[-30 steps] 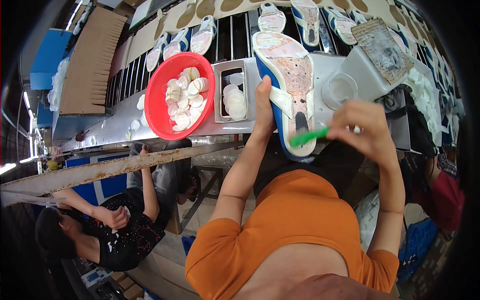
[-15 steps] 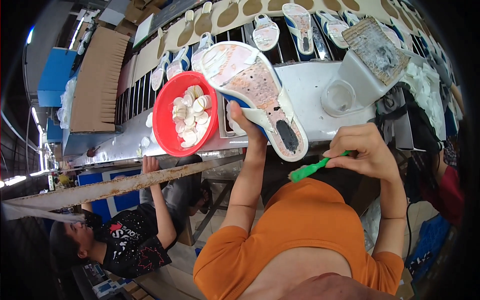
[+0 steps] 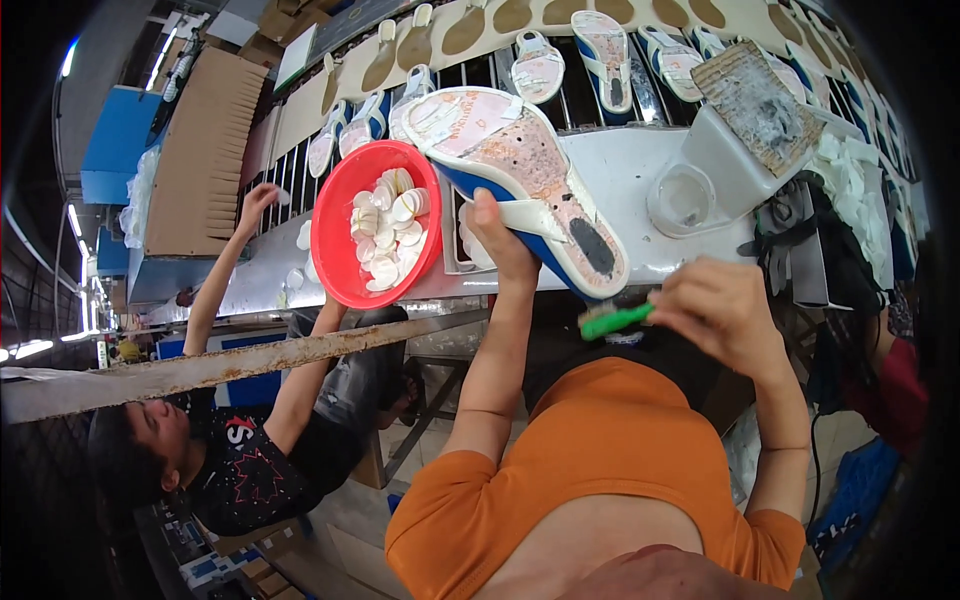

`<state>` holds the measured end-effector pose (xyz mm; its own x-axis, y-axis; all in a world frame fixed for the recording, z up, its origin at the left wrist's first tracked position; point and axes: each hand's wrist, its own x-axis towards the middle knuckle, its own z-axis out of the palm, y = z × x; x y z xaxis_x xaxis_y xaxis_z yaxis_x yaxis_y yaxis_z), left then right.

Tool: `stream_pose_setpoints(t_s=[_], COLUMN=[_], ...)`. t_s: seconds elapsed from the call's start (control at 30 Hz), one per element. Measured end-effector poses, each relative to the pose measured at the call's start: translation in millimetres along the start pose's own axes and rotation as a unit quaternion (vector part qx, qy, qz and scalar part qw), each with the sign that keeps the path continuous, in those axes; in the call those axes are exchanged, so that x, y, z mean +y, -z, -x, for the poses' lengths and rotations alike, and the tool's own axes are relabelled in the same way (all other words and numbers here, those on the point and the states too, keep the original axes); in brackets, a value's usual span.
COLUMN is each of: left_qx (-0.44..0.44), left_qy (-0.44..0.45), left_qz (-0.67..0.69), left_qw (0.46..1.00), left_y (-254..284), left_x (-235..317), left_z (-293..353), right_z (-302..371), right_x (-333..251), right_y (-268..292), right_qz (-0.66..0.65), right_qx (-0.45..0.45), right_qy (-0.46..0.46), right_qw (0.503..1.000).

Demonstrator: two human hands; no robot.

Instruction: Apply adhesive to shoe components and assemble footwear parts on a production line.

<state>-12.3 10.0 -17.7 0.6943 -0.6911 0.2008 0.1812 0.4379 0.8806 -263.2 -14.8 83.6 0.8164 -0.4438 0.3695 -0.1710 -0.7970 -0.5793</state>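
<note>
My left hand (image 3: pixel 508 245) is closed round the side of a white and blue shoe (image 3: pixel 505 150), tilted with its underside turned up. That underside is pinkish with small dark holes, and a dark patch lies at the heel end. Below the heel, my right hand (image 3: pixel 715 312) pinches a small green brush (image 3: pixel 614 321), apart from the shoe; the fingers are partly blurred. To the shoe's left is a red bowl (image 3: pixel 328 262) holding several round white pieces (image 3: pixel 385 255). A translucent round cup (image 3: pixel 683 200) stands on the metal table (image 3: pixel 620 160) to the right.
Similar shoes (image 3: pixel 538 68) lie on the roller conveyor behind the table, with sole pieces (image 3: pixel 461 40) beyond. A worn board (image 3: pixel 757 105) rests on a whitish container. A rusty metal bar (image 3: pixel 250 355) crosses at left, where a co-worker's hand (image 3: pixel 262 198) reaches over the conveyor.
My left hand and the shoe have shifted slightly right. My right hand and the brush have moved a little, with the brush closer to the heel. The co-worker has raised an arm toward the conveyor.
</note>
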Motion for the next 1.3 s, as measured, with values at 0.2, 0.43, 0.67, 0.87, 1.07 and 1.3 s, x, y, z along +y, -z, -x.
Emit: stream_pose_setpoints(t_s=[0.2,0.43,0.67,0.87,1.07,1.3], left_qx=[0.004,-0.022,-0.055,-0.059,-0.151,-0.167], left_qy=[0.01,-0.006,0.023,0.063,0.144,0.192], left_qz=[0.035,-0.024,-0.035,-0.016,-0.002,0.076], left_qw=[0.999,0.999,0.998,0.996,0.978,0.964], left_y=[-14,-7,-6,-2,8,15], left_x=[0,4,-1,-7,-20,-19], left_z=[4,9,17,19,26,26], right_z=[-11,-14,-22,-14,-51,-22], right_x=[3,16,23,24,53,32], right_y=[-9,-1,-7,2,1,2], right_qz=[0.001,-0.118,-0.04,-0.063,-0.043,0.003], right_qx=[0.178,0.097,0.075,0.021,0.15,0.034], right_qy=[-0.104,-0.097,-0.119,-0.065,-0.056,-0.003], right_qw=[0.978,0.983,0.989,0.996,0.986,0.999])
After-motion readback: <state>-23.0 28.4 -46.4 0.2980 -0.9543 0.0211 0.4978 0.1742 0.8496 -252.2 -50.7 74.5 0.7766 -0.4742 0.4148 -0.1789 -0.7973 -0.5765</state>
